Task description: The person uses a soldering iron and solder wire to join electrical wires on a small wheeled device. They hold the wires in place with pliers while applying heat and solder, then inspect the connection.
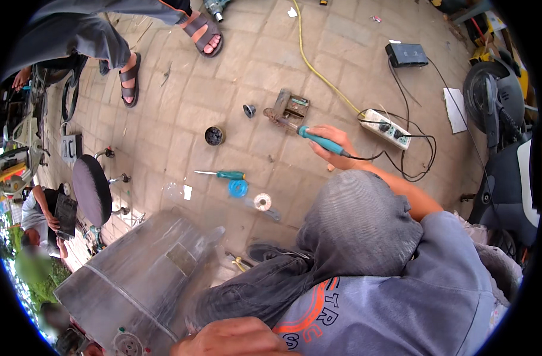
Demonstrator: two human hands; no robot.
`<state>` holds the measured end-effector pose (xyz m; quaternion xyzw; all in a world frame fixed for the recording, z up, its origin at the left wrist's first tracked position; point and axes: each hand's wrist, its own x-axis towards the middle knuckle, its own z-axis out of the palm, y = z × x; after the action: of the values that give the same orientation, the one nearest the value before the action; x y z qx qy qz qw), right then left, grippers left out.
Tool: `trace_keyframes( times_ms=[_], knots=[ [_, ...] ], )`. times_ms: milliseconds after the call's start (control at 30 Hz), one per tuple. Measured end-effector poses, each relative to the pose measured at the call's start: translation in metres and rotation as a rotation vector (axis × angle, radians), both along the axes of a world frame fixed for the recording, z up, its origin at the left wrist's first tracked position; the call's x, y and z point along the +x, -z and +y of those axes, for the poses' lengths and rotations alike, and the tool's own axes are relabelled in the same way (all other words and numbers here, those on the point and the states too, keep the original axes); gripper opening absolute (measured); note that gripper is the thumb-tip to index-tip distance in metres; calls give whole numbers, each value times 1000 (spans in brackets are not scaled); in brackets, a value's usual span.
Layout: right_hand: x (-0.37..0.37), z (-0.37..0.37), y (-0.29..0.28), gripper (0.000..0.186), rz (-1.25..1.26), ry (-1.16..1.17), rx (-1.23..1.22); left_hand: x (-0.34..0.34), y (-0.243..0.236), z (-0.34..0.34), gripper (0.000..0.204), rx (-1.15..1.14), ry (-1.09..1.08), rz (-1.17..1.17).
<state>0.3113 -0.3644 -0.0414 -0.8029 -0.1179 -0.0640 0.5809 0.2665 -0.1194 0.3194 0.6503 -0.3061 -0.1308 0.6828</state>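
Note:
My right hand is closed round the teal handle of a soldering iron. The iron's metal end reaches left to a small brown stand; whether it touches is unclear. Left of the stand are a small black cap and a round tin with dark contents. Closer in lie a teal-handled screwdriver, a blue ring and a white spool. At the lower edge my left hand shows curled, its fingertips hidden, beside a large grey block.
A white power strip with black cords and a black box lie right. Another person's sandalled foot is far left. A dark stool stands left; pliers lie near my leg. Grey cloth rises before my right arm.

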Motion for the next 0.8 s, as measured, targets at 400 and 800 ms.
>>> trace_keyframes(
  times_ms=[400,800],
  knots=[
    [25,8,7,40,-329,23,-502,8,27,31,45,348,-147,151],
    [60,2,26,46,-225,191,-231,15,52,31,46,376,-209,286]
  ],
)
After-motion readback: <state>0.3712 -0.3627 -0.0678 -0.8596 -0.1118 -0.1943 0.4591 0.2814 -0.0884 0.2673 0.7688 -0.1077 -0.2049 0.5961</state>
